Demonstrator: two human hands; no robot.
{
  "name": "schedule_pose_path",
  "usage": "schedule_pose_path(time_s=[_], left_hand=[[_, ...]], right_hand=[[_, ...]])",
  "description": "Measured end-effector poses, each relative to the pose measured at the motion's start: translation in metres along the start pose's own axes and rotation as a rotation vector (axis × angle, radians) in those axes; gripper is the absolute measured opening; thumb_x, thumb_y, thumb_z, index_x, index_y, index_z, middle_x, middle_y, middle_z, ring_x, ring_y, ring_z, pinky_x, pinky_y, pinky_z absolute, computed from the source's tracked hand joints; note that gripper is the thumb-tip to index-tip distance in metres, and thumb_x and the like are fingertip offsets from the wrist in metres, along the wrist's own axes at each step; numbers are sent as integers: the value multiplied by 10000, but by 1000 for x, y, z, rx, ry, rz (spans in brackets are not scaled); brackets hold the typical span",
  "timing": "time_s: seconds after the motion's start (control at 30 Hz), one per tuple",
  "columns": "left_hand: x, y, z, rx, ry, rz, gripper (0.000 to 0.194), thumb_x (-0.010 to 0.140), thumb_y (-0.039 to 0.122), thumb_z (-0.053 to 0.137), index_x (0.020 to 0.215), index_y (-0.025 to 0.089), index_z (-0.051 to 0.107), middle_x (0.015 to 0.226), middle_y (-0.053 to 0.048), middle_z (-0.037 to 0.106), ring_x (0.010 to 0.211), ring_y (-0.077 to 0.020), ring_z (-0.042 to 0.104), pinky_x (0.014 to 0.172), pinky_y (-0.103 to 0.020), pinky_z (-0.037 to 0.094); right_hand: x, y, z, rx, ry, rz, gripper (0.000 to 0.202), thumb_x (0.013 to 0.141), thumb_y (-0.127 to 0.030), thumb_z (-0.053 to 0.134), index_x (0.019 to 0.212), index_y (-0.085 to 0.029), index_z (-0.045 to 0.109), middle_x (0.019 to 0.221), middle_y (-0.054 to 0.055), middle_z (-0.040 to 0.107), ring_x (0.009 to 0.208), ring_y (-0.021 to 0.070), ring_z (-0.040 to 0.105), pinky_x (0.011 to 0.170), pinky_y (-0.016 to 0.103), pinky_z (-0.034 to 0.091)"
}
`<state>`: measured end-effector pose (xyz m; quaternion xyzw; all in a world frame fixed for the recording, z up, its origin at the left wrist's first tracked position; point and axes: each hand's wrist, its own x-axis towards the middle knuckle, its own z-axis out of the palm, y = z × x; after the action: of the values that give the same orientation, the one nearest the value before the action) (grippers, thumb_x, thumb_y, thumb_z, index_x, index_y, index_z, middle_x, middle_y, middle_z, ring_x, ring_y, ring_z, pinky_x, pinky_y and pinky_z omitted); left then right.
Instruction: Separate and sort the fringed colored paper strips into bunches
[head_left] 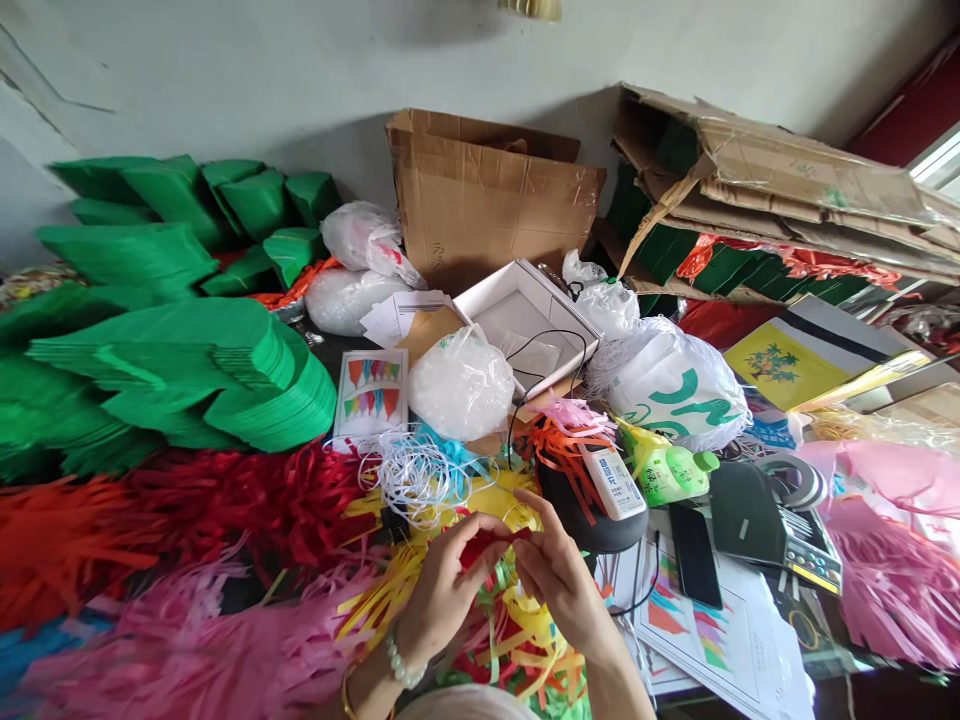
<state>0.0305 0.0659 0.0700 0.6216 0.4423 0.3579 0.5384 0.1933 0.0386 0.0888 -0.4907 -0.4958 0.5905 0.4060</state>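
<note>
Both my hands are together at the bottom centre, over yellow, green and red paper strips (525, 625). My left hand (450, 575), with a beaded bracelet on its wrist, pinches a small piece of red material (480, 545). My right hand (555, 570) meets it at the right end of this piece, thumb and fingers bent around it, the index finger pointing up. Just beyond my hands lie a bundle of white string (420, 480) and yellow fringe.
Stacked green pieces (180, 360) fill the left; red, orange and pink fringes (202, 650) lie in front. Behind stand cardboard boxes (495, 200) and plastic bags (461, 385). On the right are a green bottle (679, 475), a phone (695, 555) and printed sheets (742, 640).
</note>
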Motion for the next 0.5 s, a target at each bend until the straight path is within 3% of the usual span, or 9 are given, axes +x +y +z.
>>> schedule_pose_path(time_s=[0.13,0.3,0.5], left_hand=[[3,6,-4,50,-62,53,126,906,284,586,931,200,678,942,-48,716,855,-185,662,803,-275,506],[3,5,-5,128,-47,70,102,888,281,605,909,202,666,905,-37,709,860,-193,657,814,-286,495],[0,-4,-5,364,-11,204,124,939,245,532,881,208,635,830,-30,680,806,-176,633,740,-271,479]], right_hand=[[-2,2,-4,-158,-8,-59,352,1011,-407,363,1287,-191,390,654,-68,415,569,112,378,543,236,321],[-3,8,-1,-411,19,-153,295,1013,-374,340,1231,-204,443,641,-58,463,527,113,391,517,233,330],[-2,23,8,-453,76,-164,285,999,-441,330,1102,-224,485,582,-53,522,479,133,476,502,238,371]])
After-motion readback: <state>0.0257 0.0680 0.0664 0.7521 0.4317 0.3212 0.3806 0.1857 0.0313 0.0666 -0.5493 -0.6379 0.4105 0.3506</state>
